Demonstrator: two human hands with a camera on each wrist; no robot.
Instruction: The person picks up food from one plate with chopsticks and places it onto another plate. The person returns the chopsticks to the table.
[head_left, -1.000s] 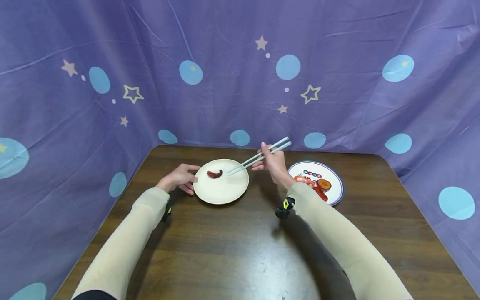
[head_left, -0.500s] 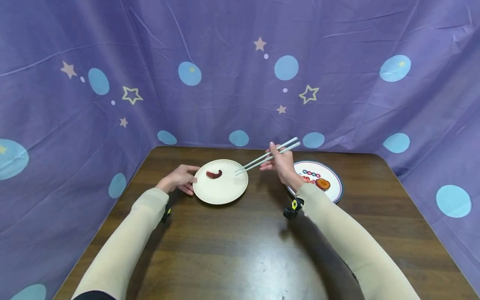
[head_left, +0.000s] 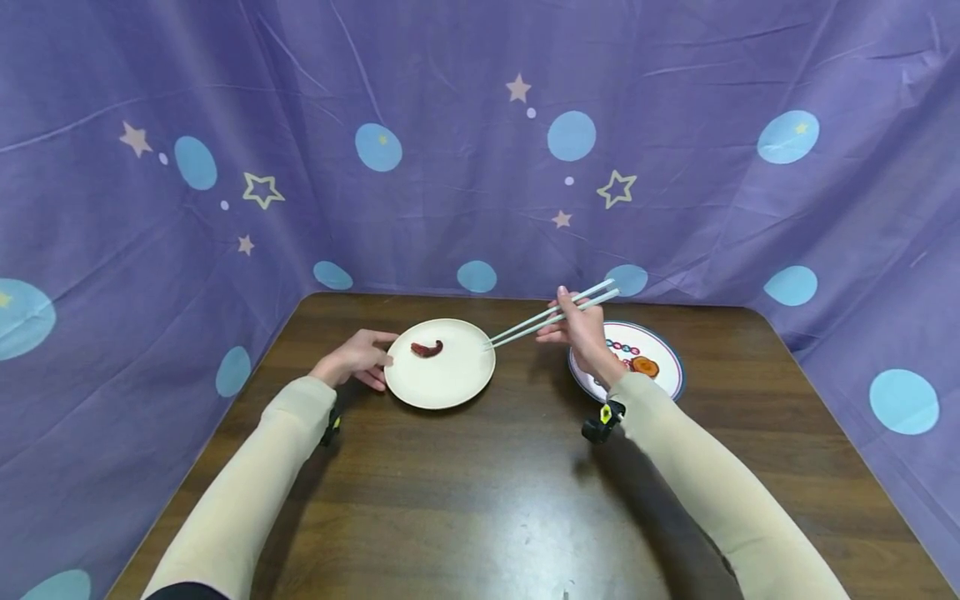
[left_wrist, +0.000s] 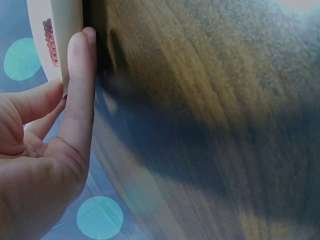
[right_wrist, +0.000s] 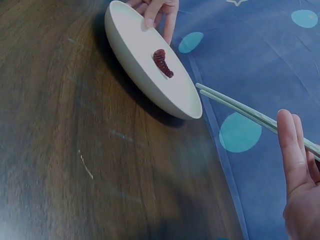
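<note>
My left hand pinches the left rim of a cream plate, thumb over the edge and fingers below, as the left wrist view shows. On that plate lies a dark red, curled octopus tentacle, bumpy along one side. A pair of pale green chopsticks is gripped by my right hand. Their tips are close together at the plate's right rim, with nothing between them. In the right wrist view the chopsticks point toward the plate, away from the tentacle.
A white plate with a blue rim stands to the right, partly hidden by my right hand and sleeve. It bears a round brown slice. The wooden table meets a purple patterned curtain at the back.
My right hand and the chopsticks have moved right, from over the cream plate to its right rim, covering more of the blue-rimmed plate. My left hand, the cream plate and the tentacle stay in place.
</note>
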